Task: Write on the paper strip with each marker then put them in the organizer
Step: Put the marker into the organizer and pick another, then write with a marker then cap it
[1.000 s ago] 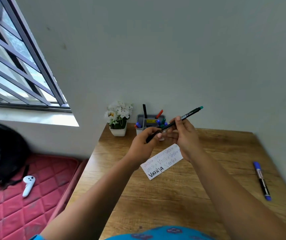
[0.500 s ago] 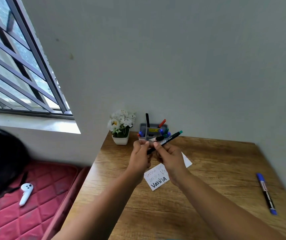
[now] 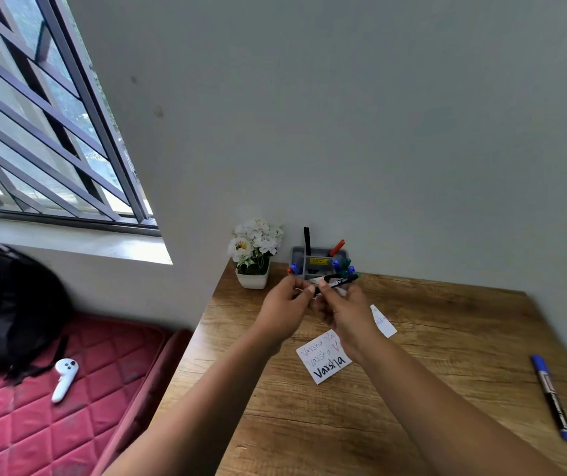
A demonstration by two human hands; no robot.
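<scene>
Two hands on one marker (image 3: 338,281), held up just before organizer (image 3: 319,262). Left hand (image 3: 287,305) pinches near end; right hand (image 3: 345,312) grip curled round barrel. Risk: cap half-seated, marker misses compartment, knocks others over. Blur hides cap seam, fingertips. Paper strip (image 3: 325,360) partly under right wrist. Blue marker (image 3: 551,398) waits on surface (image 3: 447,338), far right.

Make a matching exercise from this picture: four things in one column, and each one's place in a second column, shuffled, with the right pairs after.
Things:
1. green-tipped marker
2. blue marker
3. paper strip
4. flower pot

Places:
A. lying alone near the table's right edge
B. left of the organizer, by the wall
C. held in both hands, in front of the organizer
D. flat on the table, partly under the right forearm

Pairs: 1-C, 2-A, 3-D, 4-B
</scene>
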